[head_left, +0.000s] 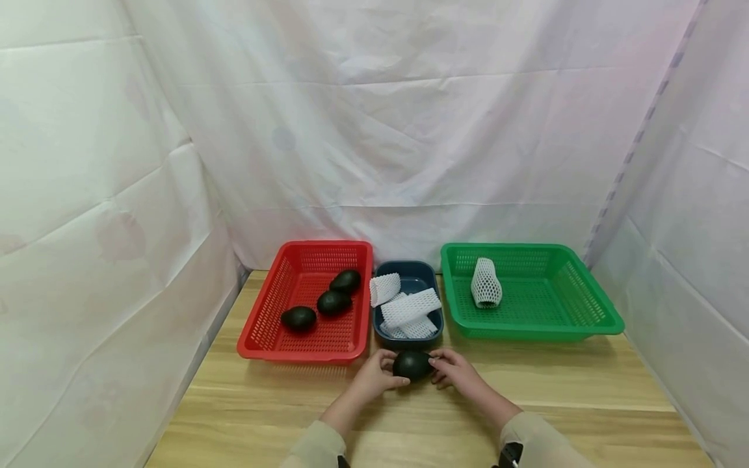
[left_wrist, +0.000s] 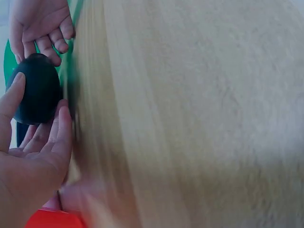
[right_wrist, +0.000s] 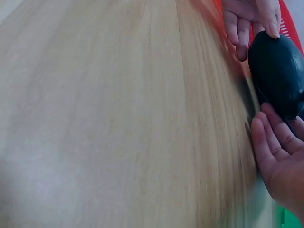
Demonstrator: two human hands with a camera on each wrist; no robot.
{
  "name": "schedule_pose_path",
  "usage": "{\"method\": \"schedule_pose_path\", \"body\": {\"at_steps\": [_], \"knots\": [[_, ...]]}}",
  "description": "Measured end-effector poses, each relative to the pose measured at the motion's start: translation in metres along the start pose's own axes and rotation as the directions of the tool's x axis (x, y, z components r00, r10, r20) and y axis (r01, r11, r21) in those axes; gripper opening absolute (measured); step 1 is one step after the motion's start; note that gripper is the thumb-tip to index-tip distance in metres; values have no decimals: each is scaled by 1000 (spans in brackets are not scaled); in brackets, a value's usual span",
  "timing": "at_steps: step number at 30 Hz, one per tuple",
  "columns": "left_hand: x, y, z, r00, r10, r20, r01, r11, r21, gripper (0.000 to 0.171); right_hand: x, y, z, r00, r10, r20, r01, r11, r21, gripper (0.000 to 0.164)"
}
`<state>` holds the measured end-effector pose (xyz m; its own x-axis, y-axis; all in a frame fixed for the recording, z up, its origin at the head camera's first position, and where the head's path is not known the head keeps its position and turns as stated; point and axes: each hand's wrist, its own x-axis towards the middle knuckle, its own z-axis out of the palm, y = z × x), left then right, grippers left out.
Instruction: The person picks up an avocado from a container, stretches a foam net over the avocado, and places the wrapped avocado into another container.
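Observation:
A dark green avocado (head_left: 412,366) is held between both hands just in front of the blue tray, above the wooden table. My left hand (head_left: 374,376) grips its left end, thumb on one side and fingers on the other, as the left wrist view also shows around the avocado (left_wrist: 38,90). At the opposite, narrower end, my right hand (head_left: 458,372) holds the tip with thumb and fingers. In the right wrist view the right hand's fingers (right_wrist: 276,137) lie against the lower end of the avocado (right_wrist: 278,71).
Three avocados (head_left: 333,303) lie in a red basket (head_left: 251,338) at the left. Several white foam nets (head_left: 411,308) are heaped in the blue tray (head_left: 412,268). Inside the green basket (head_left: 585,325) at the right lies a plump foam net (head_left: 486,283). White cloth (head_left: 374,130) hangs behind.

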<state>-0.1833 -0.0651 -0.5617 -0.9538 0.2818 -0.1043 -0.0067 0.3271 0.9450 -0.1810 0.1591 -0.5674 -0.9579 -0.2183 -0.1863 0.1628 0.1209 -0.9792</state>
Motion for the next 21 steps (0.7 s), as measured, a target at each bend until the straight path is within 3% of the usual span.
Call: {"method": "schedule_pose_path", "body": {"at_steps": [7, 10, 15, 21], "knots": [[10, -16, -2, 1000, -15, -15, 14, 997, -79, 50, 13, 8, 2, 998, 63, -16, -62, 996, 71, 45], [13, -20, -4, 999, -41, 10, 42, 985, -165, 50, 18, 10, 1, 995, 97, -22, -95, 993, 71, 42], [19, -29, -6, 995, -81, 58, 94, 956, -279, 49, 23, 11, -3, 993, 116, 22, -117, 992, 47, 38], [22, -32, -10, 995, -90, 53, 102, 946, -309, 46, 30, 20, -6, 990, 113, 80, -116, 992, 41, 42]]}}
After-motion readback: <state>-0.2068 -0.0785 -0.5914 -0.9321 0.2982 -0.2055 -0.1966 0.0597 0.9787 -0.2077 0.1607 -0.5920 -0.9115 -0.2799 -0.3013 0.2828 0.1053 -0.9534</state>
